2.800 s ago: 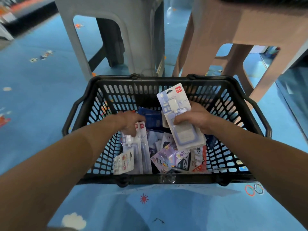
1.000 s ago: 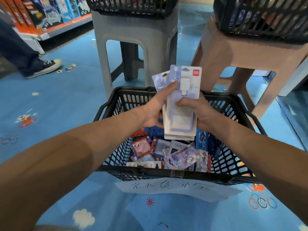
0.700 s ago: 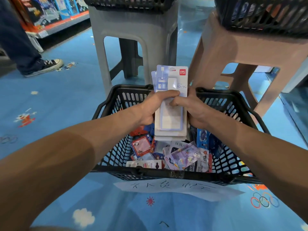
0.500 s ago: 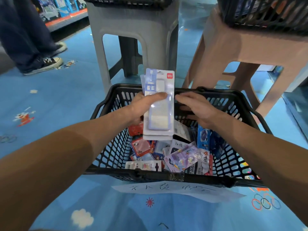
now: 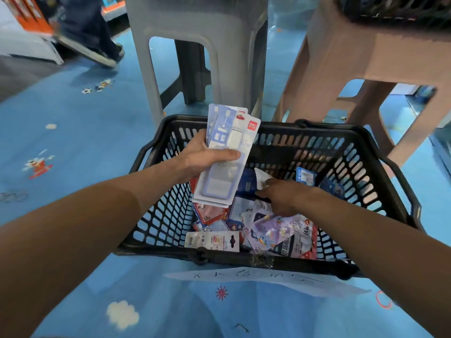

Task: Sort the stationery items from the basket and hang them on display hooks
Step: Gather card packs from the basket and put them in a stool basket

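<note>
Packs [image 5: 218,184] gripped in L hand [image 5: 202,158] fingers [image 5: 200,142] over basket [image 5: 322,130]; R hand [image 5: 284,196] inside, grip unclear.

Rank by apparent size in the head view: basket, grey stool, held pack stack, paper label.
1. basket
2. grey stool, cropped by the top edge
3. paper label and pack stack: about alike; label longer, stack broader

Soft indoor light lay evenly on the blue floor [image 5: 73,132], with pale glare at 12 o'clock. Both forearms [image 5: 85,228] looked dim. Motion blur smeared a passer-by's shoe [image 5: 97,57] at 11 o'clock; the pink stool [image 5: 353,50] bowed at the frame edge.
</note>
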Demonstrator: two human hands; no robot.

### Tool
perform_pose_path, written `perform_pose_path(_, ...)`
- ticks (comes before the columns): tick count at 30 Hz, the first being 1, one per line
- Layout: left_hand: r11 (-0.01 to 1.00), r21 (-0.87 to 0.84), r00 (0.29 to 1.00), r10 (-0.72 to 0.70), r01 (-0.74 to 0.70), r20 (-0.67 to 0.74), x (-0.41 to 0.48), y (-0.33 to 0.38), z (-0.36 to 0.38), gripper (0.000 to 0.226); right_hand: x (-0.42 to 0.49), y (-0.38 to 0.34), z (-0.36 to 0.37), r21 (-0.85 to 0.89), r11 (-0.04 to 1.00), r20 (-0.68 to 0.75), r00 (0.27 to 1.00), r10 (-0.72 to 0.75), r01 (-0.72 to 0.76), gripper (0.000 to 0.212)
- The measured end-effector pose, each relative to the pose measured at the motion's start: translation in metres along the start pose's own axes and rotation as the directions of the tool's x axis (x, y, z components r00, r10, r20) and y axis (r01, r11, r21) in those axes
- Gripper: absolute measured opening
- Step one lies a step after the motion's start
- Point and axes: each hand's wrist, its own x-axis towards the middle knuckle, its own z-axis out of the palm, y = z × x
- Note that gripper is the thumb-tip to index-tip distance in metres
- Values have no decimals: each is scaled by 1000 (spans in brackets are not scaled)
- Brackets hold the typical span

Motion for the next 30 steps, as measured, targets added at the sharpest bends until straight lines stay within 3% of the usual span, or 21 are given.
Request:
perform_pose_path(3,1000,15,1000,14,-13,-5,0,1,-1,75,-10,5,5,-3,1000,-209,977,-27,27,51)
perform_pose_path(6,1000,14,1000,21,-21,3,-1,2,-2,69,-21,17,4,109,993,-492,870,15,45,30)
perform_pose_path(8,999,28,999,31,-31,14,-4,3,-2,61,-27,28,-1,242,969,-608,786,111,50,18)
perform_pose_path(11,999,23,999,40,-40,23,-6,5,-2,59,-35,36,-10,504,861,-674,654,343,67,31)
perform_pose_path(15,999,0,999,42,-42,1,-8,7,-4,67,-42,40,-24,775,606,-598,513,616,177,29)
perform_pose_path(16,999,-8,999,43,-43,0,-9,7,-5,70,-43,41,-28,817,538,-560,511,652,209,31)
perform_pose_path(19,999,-8,999,42,-41,2,-10,7,-7,72,-49,45,-38,894,329,-449,594,667,305,43)
perform_pose_path(20,999,-14,999,39,-39,-4,-10,7,-8,72,-51,46,-41,902,276,-429,612,665,332,39)
perform_pose_path(22,999,-39,999,33,-34,-18,-11,7,-9,67,-55,50,-48,905,185,-395,590,704,384,9)
perform_pose_path(27,993,-96,997,67,-69,-27,-17,10,-9,40,-76,53,-66,829,-88,-217,462,860,553,35)
perform_pose_path(30,983,-170,995,56,-69,-80,-20,11,-9,44,-89,50,-70,760,-198,-112,424,899,620,17)
